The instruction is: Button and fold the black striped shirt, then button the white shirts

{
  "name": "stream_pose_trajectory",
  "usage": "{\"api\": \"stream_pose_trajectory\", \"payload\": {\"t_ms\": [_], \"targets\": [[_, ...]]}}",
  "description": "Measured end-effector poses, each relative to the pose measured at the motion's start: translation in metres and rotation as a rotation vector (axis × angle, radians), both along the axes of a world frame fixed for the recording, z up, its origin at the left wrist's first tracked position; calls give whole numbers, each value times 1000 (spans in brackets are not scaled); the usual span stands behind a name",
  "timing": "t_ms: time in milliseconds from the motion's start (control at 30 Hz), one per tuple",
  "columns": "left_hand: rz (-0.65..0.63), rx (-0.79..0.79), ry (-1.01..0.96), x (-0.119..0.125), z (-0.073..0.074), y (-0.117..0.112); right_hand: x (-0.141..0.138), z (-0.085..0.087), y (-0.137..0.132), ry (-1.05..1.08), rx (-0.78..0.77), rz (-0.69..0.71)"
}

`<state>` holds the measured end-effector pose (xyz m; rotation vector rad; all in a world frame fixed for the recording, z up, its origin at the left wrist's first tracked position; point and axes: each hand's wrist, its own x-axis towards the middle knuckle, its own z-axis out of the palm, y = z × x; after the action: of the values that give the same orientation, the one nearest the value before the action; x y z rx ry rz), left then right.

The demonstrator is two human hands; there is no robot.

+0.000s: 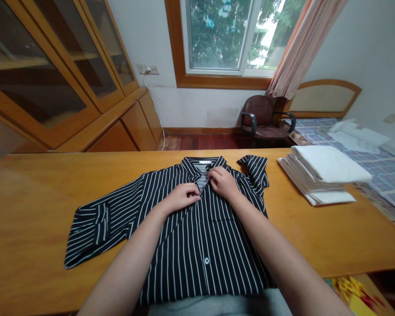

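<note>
A black shirt with white stripes [181, 245] lies front side up on the wooden table, its collar towards the far edge. One sleeve stretches out to the left; the other is bunched up at the upper right. My left hand [183, 197] pinches the front placket just below the neck opening. Higher up and to the right, my right hand [223, 181] has its fingers closed on the shirt's edge beside the collar. A white button [207, 260] shows lower on the placket. The fingertips hide whatever small part of the cloth they grip.
A stack of folded white cloths [325, 171] stands on the table [36, 188] at the right. Beyond the table are a dark red armchair [260, 114], a bed [382, 162] and a wooden cabinet [85, 118]. Yellow items [350, 287] lie below the near right edge.
</note>
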<state>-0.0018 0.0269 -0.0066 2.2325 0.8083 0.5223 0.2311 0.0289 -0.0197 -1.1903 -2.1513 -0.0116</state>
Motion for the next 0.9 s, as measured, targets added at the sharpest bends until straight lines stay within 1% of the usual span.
{"api": "stream_pose_trajectory", "payload": {"t_ms": [100,200,267,333,367,433,500,567,633,733,900], "targets": [[-17,-80,-42,-4,0,4,1,0,0,33,6,51],[-14,-133,-56,-6,1,6,3,5,-3,87,7,120],[0,-157,-59,-6,2,7,2,10,-9,132,16,113],[16,-181,-66,-7,3,7,-2,16,-20,186,12,66],[23,-193,-70,-7,3,7,-5,19,-28,212,-8,46],[34,-214,-76,-7,4,6,-13,22,-43,243,-119,57],[48,-227,-78,-7,4,6,-21,21,-56,257,-277,96],[66,-235,-78,-7,3,6,-29,17,-66,284,-381,100],[81,-243,-80,-7,2,6,-34,11,-70,323,-415,82],[98,-268,-86,-7,2,6,-36,6,-72,370,-419,71],[111,-319,-105,-7,4,5,-33,7,-70,412,-462,84]]}}
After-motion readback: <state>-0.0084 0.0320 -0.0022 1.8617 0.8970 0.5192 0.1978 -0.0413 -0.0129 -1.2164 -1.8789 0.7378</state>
